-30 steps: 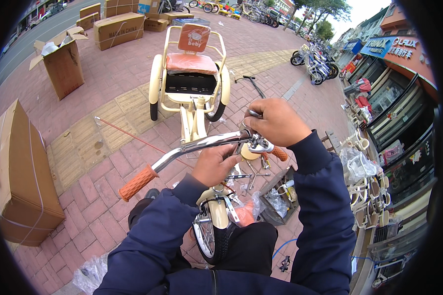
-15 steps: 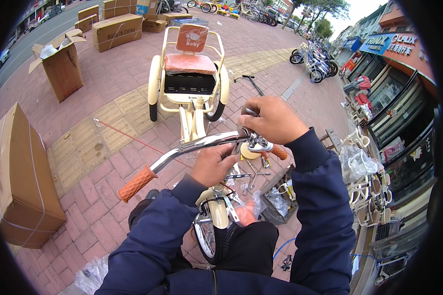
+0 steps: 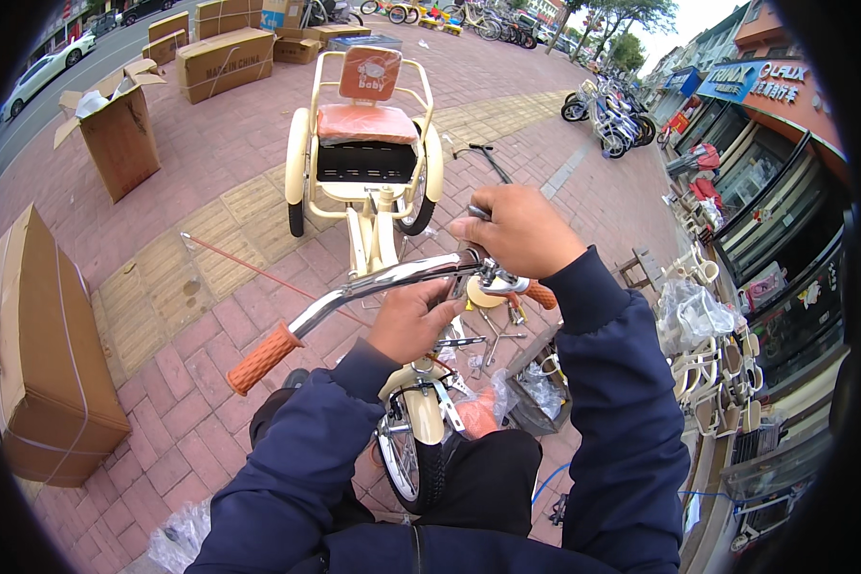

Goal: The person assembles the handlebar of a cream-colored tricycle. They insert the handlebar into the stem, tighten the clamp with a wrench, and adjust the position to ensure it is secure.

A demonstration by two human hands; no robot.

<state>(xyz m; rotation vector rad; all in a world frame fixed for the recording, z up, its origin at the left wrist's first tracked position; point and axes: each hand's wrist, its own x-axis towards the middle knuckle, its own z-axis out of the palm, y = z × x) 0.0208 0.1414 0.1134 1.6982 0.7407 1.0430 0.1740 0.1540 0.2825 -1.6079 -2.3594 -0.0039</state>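
Observation:
A chrome handlebar with an orange left grip and orange right grip lies across in front of me. Just below its middle, my left hand is closed around the stem, which its fingers mostly hide. Above the handlebar's centre, my right hand grips a small metal tool; only its end shows, so the exact kind is unclear. A brake lever sits under that hand. Between my legs stands the front wheel with its cream fender.
Ahead stands a cream tricycle rear with an orange seat. Loose tools and a grey toolbox lie on the paving, right of the wheel. Cardboard boxes stand at left. A floor pump lies beyond my right hand.
My right hand has shifted slightly left and turned a little, with the tool's end moving left too. My left hand stays in place. A white car has come into view on the road.

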